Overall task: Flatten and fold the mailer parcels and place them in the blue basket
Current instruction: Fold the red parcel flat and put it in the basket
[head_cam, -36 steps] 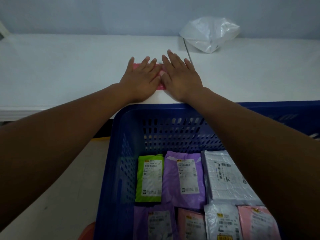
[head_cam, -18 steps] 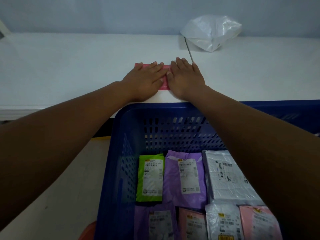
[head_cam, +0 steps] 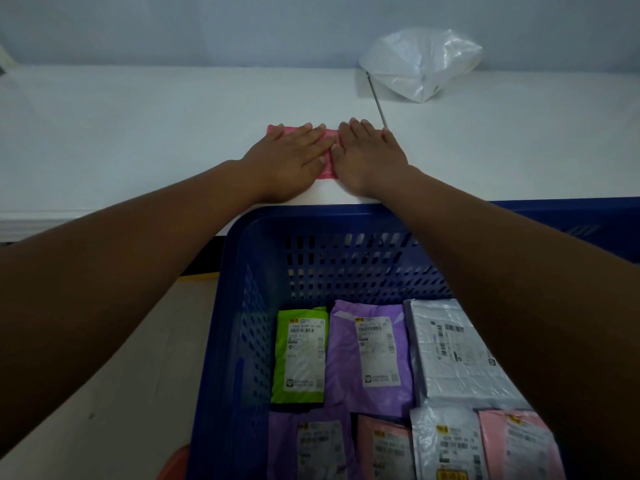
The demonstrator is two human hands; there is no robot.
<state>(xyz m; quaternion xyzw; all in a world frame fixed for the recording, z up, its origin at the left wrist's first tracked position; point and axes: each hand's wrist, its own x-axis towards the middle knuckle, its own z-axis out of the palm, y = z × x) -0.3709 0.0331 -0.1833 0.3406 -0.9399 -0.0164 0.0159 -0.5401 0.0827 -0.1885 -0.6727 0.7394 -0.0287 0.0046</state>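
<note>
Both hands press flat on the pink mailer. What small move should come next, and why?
Probably fold it in half: the pink mailer lies flat on the white table under the left hand and right hand, outside the blue basket.

A crumpled white plastic bag is lying on the white table, a thin grey rod just beside it.

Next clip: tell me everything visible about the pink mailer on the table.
The pink mailer looks like thin plastic, lying flat on the white table just beyond the rim of the blue basket. Both hands cover most of it: the left hand and right hand press on it side by side, fingers straight. Only its far-left corner and a strip between the hands show. No label visible.
</note>
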